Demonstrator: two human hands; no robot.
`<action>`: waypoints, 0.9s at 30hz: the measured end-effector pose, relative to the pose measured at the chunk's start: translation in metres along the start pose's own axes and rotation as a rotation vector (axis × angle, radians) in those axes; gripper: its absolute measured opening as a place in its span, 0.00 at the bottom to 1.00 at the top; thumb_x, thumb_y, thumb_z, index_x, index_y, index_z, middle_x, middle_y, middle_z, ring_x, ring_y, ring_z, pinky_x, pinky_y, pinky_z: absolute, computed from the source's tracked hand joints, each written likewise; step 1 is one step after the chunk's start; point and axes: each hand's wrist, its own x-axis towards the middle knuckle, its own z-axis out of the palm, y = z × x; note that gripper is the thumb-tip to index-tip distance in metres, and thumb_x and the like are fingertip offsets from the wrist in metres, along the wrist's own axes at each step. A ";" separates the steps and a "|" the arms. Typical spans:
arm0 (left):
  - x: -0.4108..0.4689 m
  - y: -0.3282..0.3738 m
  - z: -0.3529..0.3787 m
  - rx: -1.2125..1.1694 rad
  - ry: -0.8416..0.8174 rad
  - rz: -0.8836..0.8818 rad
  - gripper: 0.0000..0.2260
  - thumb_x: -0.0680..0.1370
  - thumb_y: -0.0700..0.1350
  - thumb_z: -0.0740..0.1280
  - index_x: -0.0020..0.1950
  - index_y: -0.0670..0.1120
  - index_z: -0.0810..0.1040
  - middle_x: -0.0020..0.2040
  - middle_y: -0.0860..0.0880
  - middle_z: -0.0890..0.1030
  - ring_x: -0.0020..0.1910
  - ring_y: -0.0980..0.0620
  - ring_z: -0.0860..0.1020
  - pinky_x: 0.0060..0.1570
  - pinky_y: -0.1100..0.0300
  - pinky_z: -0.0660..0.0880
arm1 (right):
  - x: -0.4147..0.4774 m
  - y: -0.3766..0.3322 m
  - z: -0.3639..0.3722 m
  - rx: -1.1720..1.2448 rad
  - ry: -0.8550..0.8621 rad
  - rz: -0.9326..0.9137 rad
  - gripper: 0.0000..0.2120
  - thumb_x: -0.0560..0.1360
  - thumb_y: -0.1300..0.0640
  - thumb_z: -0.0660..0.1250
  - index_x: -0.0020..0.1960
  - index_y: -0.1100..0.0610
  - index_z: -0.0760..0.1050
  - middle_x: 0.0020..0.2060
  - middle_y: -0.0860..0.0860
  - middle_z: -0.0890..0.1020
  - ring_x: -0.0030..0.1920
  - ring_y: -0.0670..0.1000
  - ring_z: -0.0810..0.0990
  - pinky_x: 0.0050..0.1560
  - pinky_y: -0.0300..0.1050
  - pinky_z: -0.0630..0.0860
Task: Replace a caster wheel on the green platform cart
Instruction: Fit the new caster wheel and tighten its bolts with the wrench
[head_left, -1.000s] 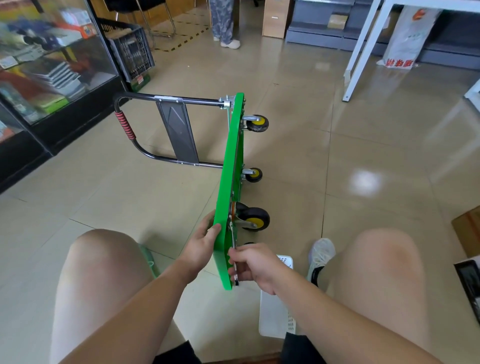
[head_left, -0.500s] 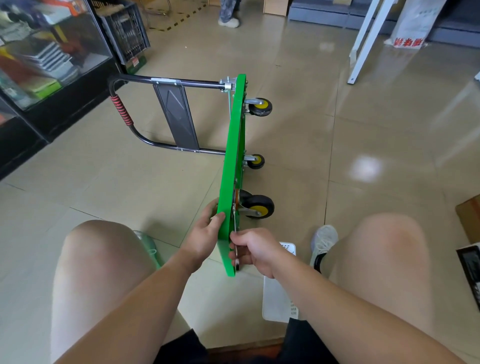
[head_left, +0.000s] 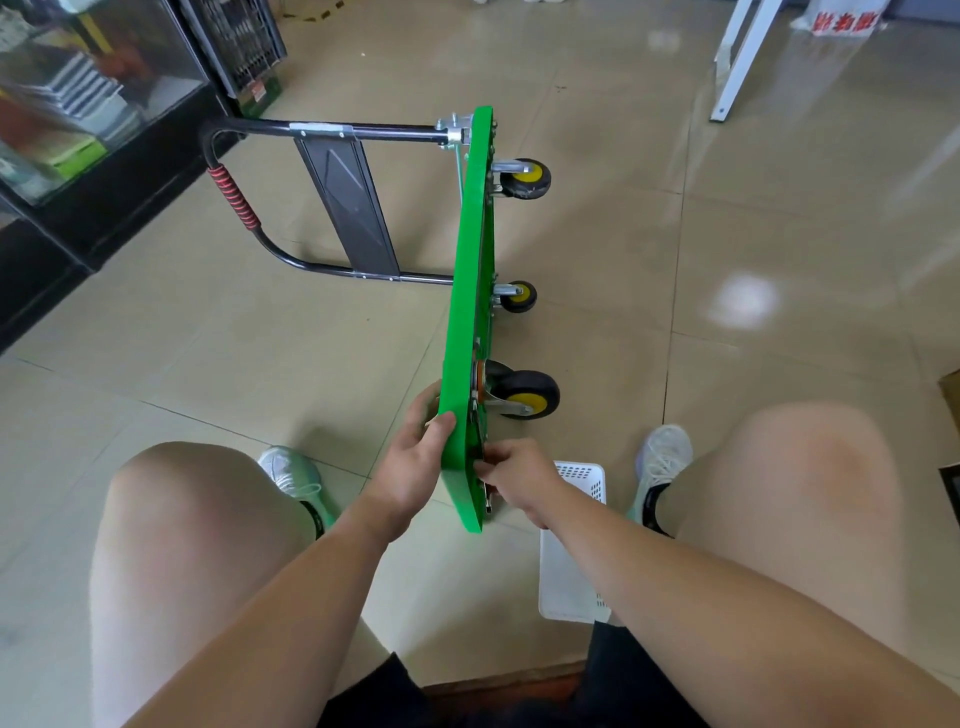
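Left hand (head_left: 410, 467) grips the green cart (head_left: 467, 291) by its edge, right hand (head_left: 519, 480) pinches a thin metal piece (head_left: 488, 503) under it; red writing on the bag (head_left: 841, 18) is illegible.

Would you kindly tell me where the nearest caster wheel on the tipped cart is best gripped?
Grip the nearest caster wheel round its black tyre, coming from the right: the green deck stands on edge, so the wheel juts out that way, unobstructed.

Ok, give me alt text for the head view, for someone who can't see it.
A seated person holds a green cart on edge on the floor: the left hand grips its near end, the right hand reaches its underside there. Three wheels stick out to the right; a white basket lies nearby.
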 end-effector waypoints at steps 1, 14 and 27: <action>0.000 0.000 0.000 0.002 -0.003 0.001 0.17 0.78 0.60 0.60 0.65 0.76 0.71 0.67 0.54 0.80 0.67 0.48 0.78 0.70 0.41 0.73 | 0.003 0.000 0.000 -0.019 0.000 -0.003 0.10 0.78 0.58 0.71 0.57 0.49 0.84 0.50 0.45 0.87 0.53 0.50 0.84 0.62 0.53 0.79; -0.003 0.005 0.002 0.001 -0.004 -0.015 0.17 0.79 0.58 0.60 0.64 0.76 0.71 0.66 0.55 0.80 0.66 0.51 0.78 0.71 0.44 0.72 | 0.012 0.007 -0.001 -0.019 -0.001 -0.030 0.10 0.77 0.58 0.72 0.55 0.48 0.84 0.50 0.45 0.87 0.53 0.51 0.85 0.62 0.54 0.80; -0.006 0.010 0.004 0.014 0.018 -0.031 0.16 0.79 0.58 0.60 0.63 0.76 0.71 0.63 0.56 0.82 0.64 0.52 0.79 0.70 0.47 0.74 | -0.002 0.006 -0.009 0.016 -0.021 -0.043 0.11 0.78 0.61 0.71 0.59 0.53 0.84 0.50 0.49 0.87 0.51 0.51 0.85 0.61 0.53 0.80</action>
